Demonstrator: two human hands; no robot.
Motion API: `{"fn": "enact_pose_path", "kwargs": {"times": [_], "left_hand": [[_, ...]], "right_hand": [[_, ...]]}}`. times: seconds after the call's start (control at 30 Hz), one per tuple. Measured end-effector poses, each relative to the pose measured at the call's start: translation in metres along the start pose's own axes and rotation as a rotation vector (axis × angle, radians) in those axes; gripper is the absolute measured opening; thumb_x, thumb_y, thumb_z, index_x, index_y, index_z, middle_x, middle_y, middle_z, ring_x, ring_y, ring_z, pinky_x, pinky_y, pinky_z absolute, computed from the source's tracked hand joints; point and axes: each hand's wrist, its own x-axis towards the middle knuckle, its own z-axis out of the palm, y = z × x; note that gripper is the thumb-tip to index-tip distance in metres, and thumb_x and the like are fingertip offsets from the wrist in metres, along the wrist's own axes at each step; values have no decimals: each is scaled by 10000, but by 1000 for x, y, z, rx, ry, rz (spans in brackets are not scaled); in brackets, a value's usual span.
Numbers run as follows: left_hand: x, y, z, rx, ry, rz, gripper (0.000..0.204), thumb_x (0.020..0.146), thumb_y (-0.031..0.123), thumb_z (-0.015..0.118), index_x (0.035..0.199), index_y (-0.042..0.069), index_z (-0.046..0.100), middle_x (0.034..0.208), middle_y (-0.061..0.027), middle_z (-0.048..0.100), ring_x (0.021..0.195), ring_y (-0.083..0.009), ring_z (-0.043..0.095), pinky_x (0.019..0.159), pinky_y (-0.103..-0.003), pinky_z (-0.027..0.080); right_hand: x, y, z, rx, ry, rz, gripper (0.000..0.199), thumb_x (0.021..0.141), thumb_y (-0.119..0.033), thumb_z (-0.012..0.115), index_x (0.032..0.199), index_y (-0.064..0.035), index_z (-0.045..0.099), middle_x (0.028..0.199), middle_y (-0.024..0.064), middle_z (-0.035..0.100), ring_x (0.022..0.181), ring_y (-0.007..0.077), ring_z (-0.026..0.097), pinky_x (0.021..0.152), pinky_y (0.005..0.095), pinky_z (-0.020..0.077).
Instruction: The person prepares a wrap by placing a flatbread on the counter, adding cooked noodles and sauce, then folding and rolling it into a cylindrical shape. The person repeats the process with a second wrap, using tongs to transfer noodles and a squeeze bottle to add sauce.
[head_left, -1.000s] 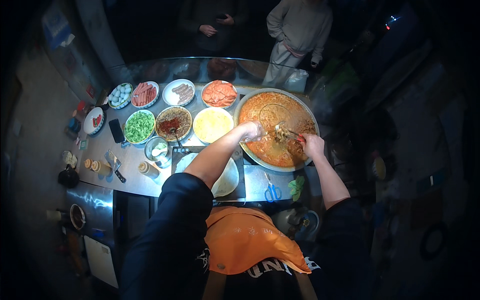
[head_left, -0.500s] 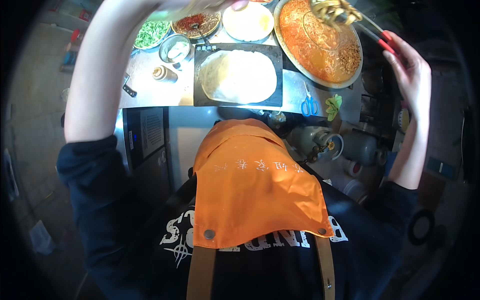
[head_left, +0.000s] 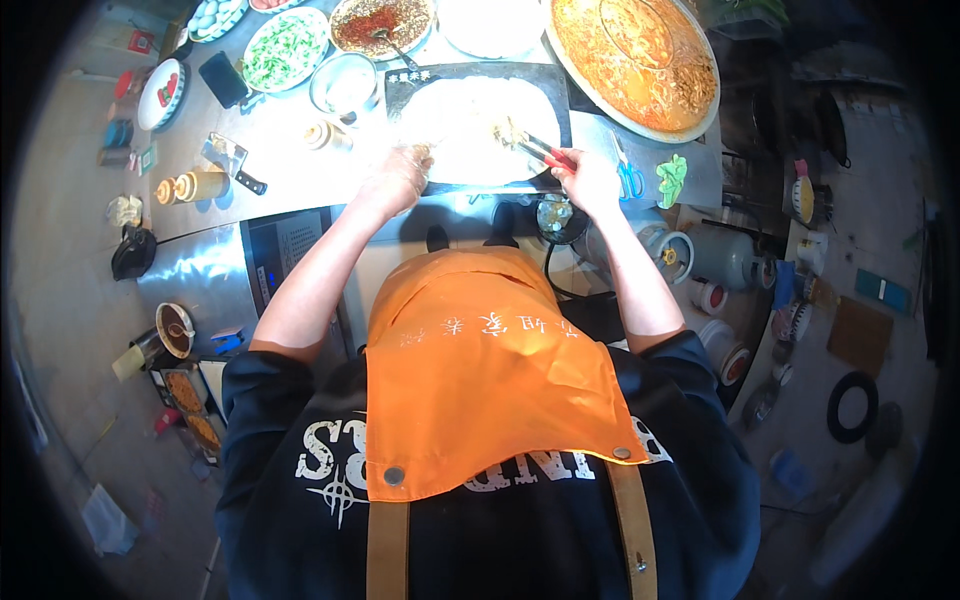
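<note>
Right grip (head_left: pixel 592 183) closed around tongs (head_left: pixel 551 155)

Harsh glare bleached the round pale dough sheet (head_left: pixel 462 125) and the silver metal counter (head_left: pixel 285 175), while the grey floor (head_left: pixel 70 410) lay dim toward the curved, blackened fisheye rim.

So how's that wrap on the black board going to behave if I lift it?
Probably floppy: the wrap looks thin and lies flat on the board. Being broad, it would likely sag unsupported. Its thin rim suggests it may tear.
</note>
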Motion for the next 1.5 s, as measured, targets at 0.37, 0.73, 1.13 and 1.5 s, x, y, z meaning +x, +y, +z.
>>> {"fn": "enact_pose_path", "kwargs": {"times": [0.37,0.73,1.13,1.5], "left_hand": [[-6,-46,26,-369,20,-126,376,1092,181,593,1443,59,644,1285,-220,734,1134,-253,710,1029,-351,517],[-15,-34,41,-411,33,-159,413,1106,220,574,1462,13,610,1364,-207,704,1269,-299,673,1090,-348,491],[-51,14,43,-409,167,-255,364,1080,213,590,1410,76,662,1289,-246,705,1180,-404,683,1004,-430,544],[11,98,54,-154,303,-85,359,1074,162,563,1414,138,677,1149,-223,736,1075,-398,709,892,-461,568]], "right_hand": [[18,-69,30,24,37,203,516,854,-437,788,1191,-47,768,1064,220,773,1006,385,756,922,446,589],[13,-82,23,-214,-11,84,374,867,-295,778,1145,-45,766,997,227,768,978,374,756,886,451,597],[29,-47,42,395,38,-75,400,950,-304,690,1276,-72,690,1050,214,748,941,363,748,839,454,602],[36,61,-59,37,-119,-131,491,897,-288,773,1340,-96,688,1210,187,749,1111,366,723,948,454,577]]}}
